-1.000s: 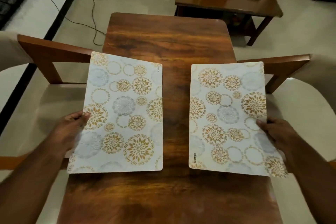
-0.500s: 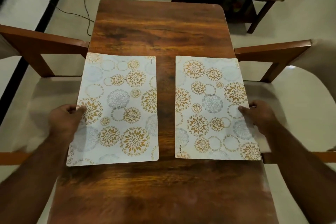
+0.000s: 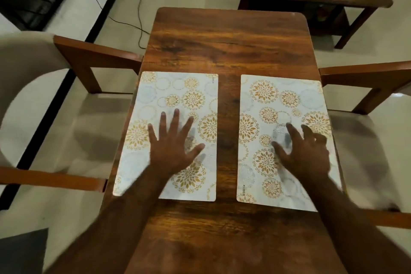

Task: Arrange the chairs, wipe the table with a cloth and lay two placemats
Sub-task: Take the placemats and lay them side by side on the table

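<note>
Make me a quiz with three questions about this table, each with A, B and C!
1. Where does the left hand rest?
A) on the left placemat
B) on a chair
C) on the floor

2. How many placemats lie on the table?
A) one
B) two
C) four

3. How are the left hand's fingers?
A) spread out straight
B) curled in a fist
C) pinching a cloth

Answers:
1 A: the hand lies flat on that mat.
2 B: the left placemat and the right placemat lie side by side with a gap between them.
3 A: all five fingers fan out flat.
</note>
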